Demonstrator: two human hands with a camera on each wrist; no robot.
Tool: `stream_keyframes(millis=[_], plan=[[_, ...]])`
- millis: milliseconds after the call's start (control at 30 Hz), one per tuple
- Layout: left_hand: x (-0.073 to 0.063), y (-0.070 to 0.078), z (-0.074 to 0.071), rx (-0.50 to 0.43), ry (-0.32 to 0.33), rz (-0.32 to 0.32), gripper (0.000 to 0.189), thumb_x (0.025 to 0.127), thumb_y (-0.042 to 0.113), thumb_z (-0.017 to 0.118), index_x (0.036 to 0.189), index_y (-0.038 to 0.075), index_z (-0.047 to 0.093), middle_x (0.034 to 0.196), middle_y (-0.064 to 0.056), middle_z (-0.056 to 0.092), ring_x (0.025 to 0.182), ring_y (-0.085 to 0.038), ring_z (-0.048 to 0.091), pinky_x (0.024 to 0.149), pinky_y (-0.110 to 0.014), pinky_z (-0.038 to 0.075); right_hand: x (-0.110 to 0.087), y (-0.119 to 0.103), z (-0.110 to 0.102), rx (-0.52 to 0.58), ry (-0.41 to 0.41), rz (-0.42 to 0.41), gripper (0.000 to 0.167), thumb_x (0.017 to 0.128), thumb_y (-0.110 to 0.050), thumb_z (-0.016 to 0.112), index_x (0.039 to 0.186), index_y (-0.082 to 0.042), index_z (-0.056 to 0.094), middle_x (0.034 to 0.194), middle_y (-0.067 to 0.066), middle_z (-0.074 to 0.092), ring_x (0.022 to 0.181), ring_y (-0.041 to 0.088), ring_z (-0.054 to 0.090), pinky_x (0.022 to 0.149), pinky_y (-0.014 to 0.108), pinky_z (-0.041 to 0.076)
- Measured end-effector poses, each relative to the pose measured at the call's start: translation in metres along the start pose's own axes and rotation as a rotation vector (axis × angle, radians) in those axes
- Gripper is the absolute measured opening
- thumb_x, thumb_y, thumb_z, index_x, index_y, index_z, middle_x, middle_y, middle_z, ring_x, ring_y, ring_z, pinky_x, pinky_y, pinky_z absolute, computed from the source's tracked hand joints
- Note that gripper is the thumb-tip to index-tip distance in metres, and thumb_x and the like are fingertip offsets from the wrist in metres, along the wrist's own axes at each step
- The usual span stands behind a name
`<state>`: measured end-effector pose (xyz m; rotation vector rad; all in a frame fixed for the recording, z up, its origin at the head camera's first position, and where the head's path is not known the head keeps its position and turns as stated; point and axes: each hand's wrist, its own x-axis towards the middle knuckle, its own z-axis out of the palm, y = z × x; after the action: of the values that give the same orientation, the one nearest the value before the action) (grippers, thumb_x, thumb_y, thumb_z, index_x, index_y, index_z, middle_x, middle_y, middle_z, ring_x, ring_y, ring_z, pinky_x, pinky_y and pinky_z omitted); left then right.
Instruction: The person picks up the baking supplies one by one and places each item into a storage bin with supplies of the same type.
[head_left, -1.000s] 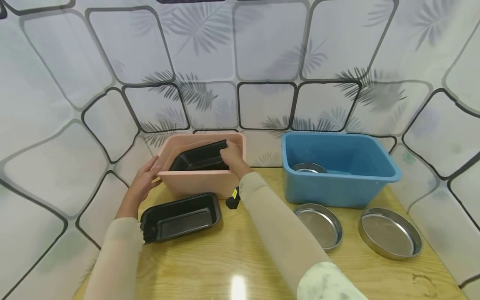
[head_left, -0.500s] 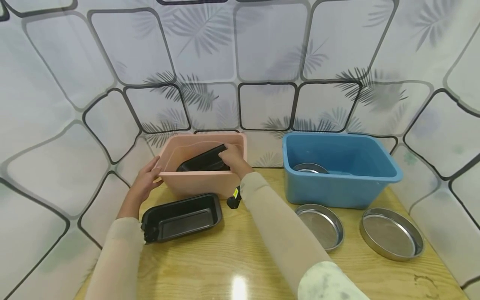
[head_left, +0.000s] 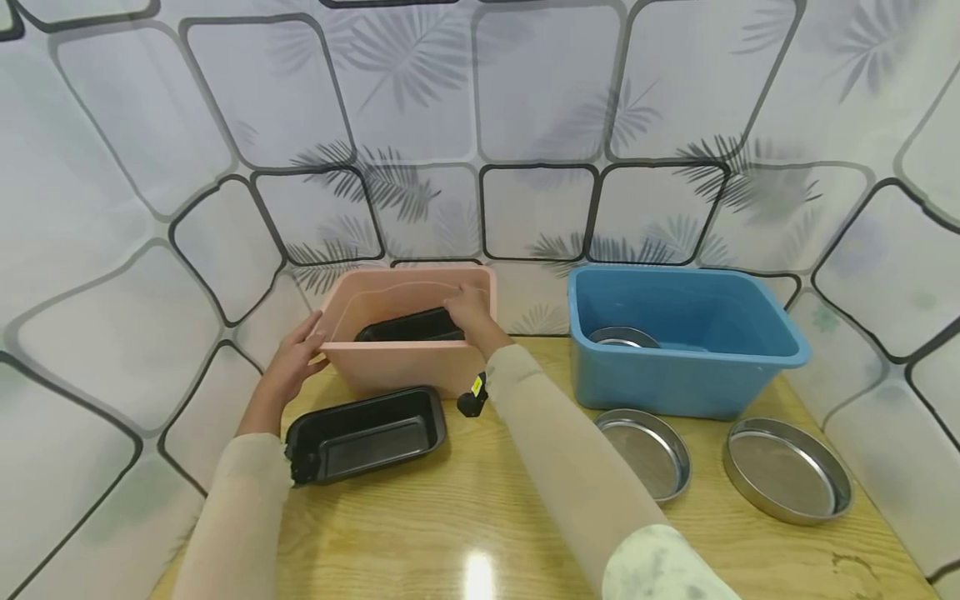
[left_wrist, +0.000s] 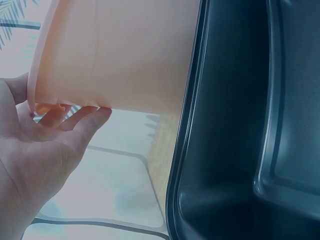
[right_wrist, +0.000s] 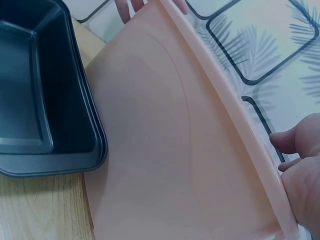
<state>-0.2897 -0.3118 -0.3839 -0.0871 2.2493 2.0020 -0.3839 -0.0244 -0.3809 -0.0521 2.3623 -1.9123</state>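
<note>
A black loaf pan (head_left: 408, 327) lies inside the pink bin (head_left: 405, 367), partly hidden by the bin's front wall. My right hand (head_left: 470, 312) reaches over the bin's right front, above the pan's right end; a finger stretches out clear of the pan, and the lower fingers are hidden. My left hand (head_left: 294, 358) holds the bin's left rim, thumb over the lip and fingers underneath, as the left wrist view shows. A second black loaf pan (head_left: 367, 437) sits upright on the table in front of the bin, beside my left wrist.
To the right stands a blue bin (head_left: 675, 379) with a round metal pan (head_left: 624, 337) inside. Two more round pans lie on the wooden table (head_left: 390, 533): one metal pan (head_left: 648, 454) beside my right sleeve, another round pan (head_left: 787, 471) farther right. A patterned curtain (head_left: 540, 108) surrounds the table.
The loaf pan in the pink bin has dropped from tilted to lower and flatter. My right hand's finger has come apart from its end. My left hand stays on the rim.
</note>
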Motion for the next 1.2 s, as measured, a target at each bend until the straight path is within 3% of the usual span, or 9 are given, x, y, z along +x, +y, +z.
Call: stream_keyframes(millis=[200,400,900,1200], plan=[[0.011,-0.010,-0.005,-0.009,0.011,0.004,0.062,0.111,0.020,0.032,0.163,0.019,0.000,0.169,-0.015,-0.009,0.153,-0.044,0.011,0.121,-0.061,0.020,-0.002,-0.004,-0.001,0.011,-0.015,-0.036,0.065,0.100,-0.009,0.053,0.159,0.000,0.026,0.164,0.014,0.029,0.130,0.030,0.046,0.105,0.041,0.041],[0.021,-0.023,-0.010,0.004,0.025,0.014,0.061,0.111,0.025,0.033,0.163,0.023,0.001,0.169,-0.013,-0.008,0.153,-0.043,0.011,0.121,-0.061,0.020,-0.006,-0.003,-0.006,0.018,-0.037,-0.073,0.068,0.101,-0.020,0.058,0.160,-0.005,0.027,0.162,0.020,0.032,0.143,0.035,0.041,0.116,0.048,0.038],[0.019,-0.022,-0.008,0.010,0.024,0.038,0.062,0.111,0.028,0.034,0.164,0.022,0.002,0.169,-0.015,-0.004,0.152,-0.042,0.015,0.121,-0.060,0.022,-0.015,-0.007,-0.016,0.044,-0.069,-0.163,0.069,0.101,-0.026,0.062,0.159,-0.006,0.029,0.156,0.025,0.037,0.142,0.037,0.042,0.116,0.050,0.039],[0.020,-0.024,-0.010,0.023,0.022,0.037,0.062,0.111,0.028,0.034,0.164,0.021,0.002,0.169,-0.015,-0.004,0.153,-0.042,0.014,0.121,-0.060,0.022,-0.033,-0.011,-0.024,0.026,-0.088,-0.246,0.066,0.101,-0.024,0.061,0.158,-0.007,0.033,0.152,0.023,0.044,0.141,0.034,0.045,0.115,0.048,0.041]])
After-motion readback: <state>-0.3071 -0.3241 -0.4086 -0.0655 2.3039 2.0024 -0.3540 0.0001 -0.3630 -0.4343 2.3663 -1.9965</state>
